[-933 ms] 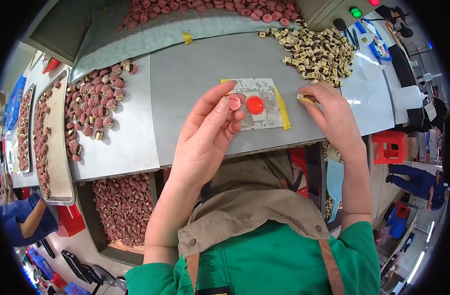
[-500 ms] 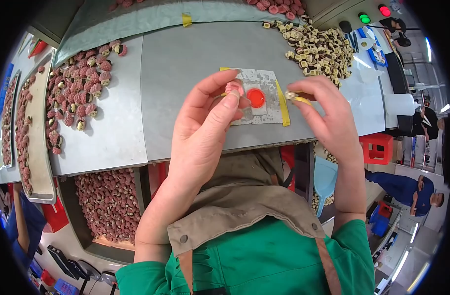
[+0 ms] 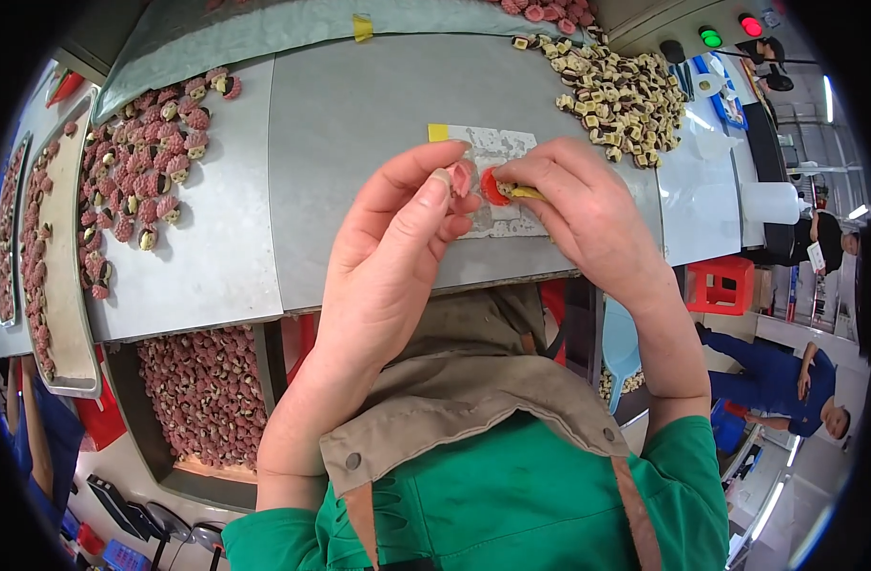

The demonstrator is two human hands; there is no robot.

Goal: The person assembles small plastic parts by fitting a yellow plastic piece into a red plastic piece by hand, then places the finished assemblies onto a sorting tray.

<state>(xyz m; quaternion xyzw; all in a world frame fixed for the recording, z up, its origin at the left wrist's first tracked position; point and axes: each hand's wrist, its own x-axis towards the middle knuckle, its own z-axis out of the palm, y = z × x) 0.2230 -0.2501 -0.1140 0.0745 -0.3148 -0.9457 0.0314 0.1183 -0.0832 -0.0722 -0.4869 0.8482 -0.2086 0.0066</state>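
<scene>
While the left hand pinches a hollow pink piece between thumb and fingertips, the right hand has thumb and fingers clamped on a small pale piece, mostly hidden. Something yellow at the right fingertips, too small to identify. Hands near each other, not touching. Between them: red disc on a speckled grey-white plate, disc partly covered by the right fingers; contact, can't tell. Yellow tape on the plate's corner, just beyond the left fingertips. Under both hands, grey worktop.

Beyond the right hand, farther right: heap of cream-and-dark pieces. White bottle well right of that hand. Well left of the left hand: loose bumpy pink pieces, some with cream-and-dark ends; farther left, long tray with similar ones. Below-left of the left hand, open bin full of them. Beyond both hands, pale green cloth. Below the right hand, light-blue dustpan; red stool to its right, person in blue farther off.
</scene>
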